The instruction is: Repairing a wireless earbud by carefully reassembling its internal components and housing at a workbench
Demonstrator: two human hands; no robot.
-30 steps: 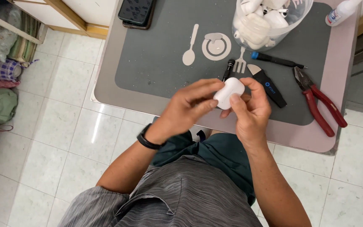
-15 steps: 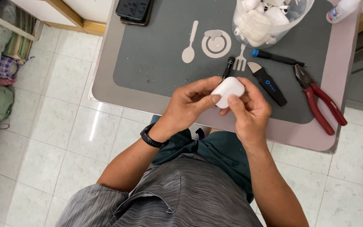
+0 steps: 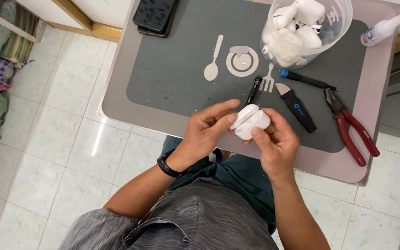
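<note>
Both my hands hold a small white earbud case (image 3: 252,122) over the near edge of the table. My left hand (image 3: 207,131) grips its left side, thumb and fingers pressed on the lid end. My right hand (image 3: 276,141) cups it from the right, thumb on its lower face. A seam shows between lid and body; the lid looks closed. A black band sits on my left wrist (image 3: 169,164).
On the grey mat (image 3: 172,78): a clear tub (image 3: 307,28) of white cases, a black pen-like tool (image 3: 253,90), a blue-tipped screwdriver (image 3: 305,79), a black pry tool (image 3: 297,107), red pliers (image 3: 350,127), a glue bottle (image 3: 385,28), a dark phone (image 3: 153,15).
The case has been turned in my hands, from a flat face up to the lid seam facing me. Both hands stay in nearly the same place.
</note>
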